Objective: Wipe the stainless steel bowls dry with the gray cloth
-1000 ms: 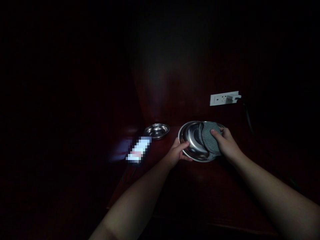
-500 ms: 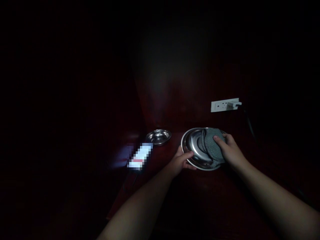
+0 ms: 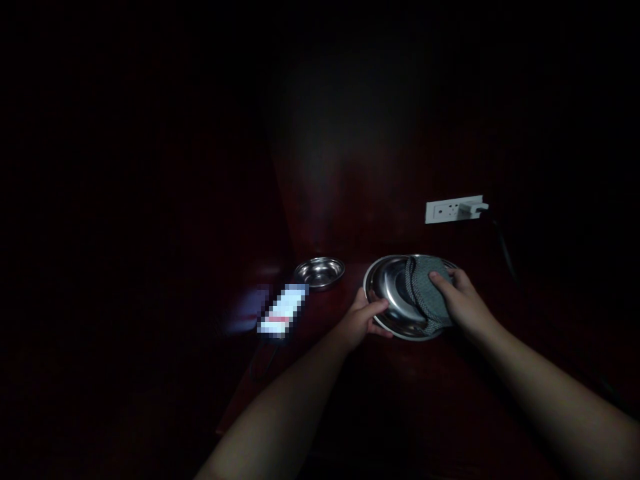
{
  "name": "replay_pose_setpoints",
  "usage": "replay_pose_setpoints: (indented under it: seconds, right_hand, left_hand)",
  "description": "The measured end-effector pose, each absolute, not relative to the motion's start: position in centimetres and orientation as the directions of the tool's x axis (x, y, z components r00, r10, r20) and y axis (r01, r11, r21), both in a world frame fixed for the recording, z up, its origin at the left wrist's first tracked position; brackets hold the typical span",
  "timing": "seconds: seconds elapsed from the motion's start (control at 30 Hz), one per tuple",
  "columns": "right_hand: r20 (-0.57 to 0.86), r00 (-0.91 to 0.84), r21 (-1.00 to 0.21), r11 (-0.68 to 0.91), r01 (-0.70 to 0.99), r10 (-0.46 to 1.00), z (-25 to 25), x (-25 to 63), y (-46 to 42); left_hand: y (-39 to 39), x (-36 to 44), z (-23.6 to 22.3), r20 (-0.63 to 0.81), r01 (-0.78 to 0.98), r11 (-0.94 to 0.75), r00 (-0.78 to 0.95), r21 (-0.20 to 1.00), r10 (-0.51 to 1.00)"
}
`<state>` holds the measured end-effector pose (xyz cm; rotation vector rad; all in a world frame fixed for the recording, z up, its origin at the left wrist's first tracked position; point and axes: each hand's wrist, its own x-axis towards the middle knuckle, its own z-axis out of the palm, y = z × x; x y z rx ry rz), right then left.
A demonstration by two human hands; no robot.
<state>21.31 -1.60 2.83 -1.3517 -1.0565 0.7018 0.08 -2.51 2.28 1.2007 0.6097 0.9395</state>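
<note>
A shiny steel bowl is tilted toward me above the dark red surface. My left hand is closed on its lower left rim, the thumb lying inside and fingers underneath. Over the bowl's right side lies a grey-green cloth with a dark patterned border. My right hand is closed on that cloth and presses it to the rim, its thumb on top and the other fingers mostly hidden behind. To the left, a smaller steel bowl rests on the surface, apart from both hands.
A phone with a bright, blurred screen stands left of the small bowl, with a thin cable below it. On the back wall, a white socket panel holds a plugged-in charger and a dark cord. Most surroundings are dark.
The whole view has shifted slightly, so the phone, small bowl and socket sit a little further right. Both hands keep their hold on the bowl and cloth, with barely any movement.
</note>
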Motion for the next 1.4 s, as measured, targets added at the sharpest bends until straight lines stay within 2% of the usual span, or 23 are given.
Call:
replay_pose_setpoints:
  seconds: [0.8, 1.07, 1.4]
  right_hand:
    - [0.21, 0.437, -0.975, 0.153, 0.163, 0.874, 2.66, 21.47, -1.34]
    - [0.155, 0.428, -0.986, 0.112, 0.124, 0.89, 2.93, 21.42, -1.53]
    - [0.212, 0.4, -0.974, 0.16, 0.159, 0.892, 2.9, 21.5, -1.77]
  left_hand:
    - [-2.6, 0.36, 2.18, 0.053, -0.233, 0.071, 0.488, 0.97, 0.871]
    - [-2.76, 0.19, 2.95, 0.071, -0.188, 0.02, 0.465, 0.982, 0.882]
    - [-2.61, 0.22, 2.9, 0.074, -0.174, 0.008, 0.46, 0.985, 0.885]
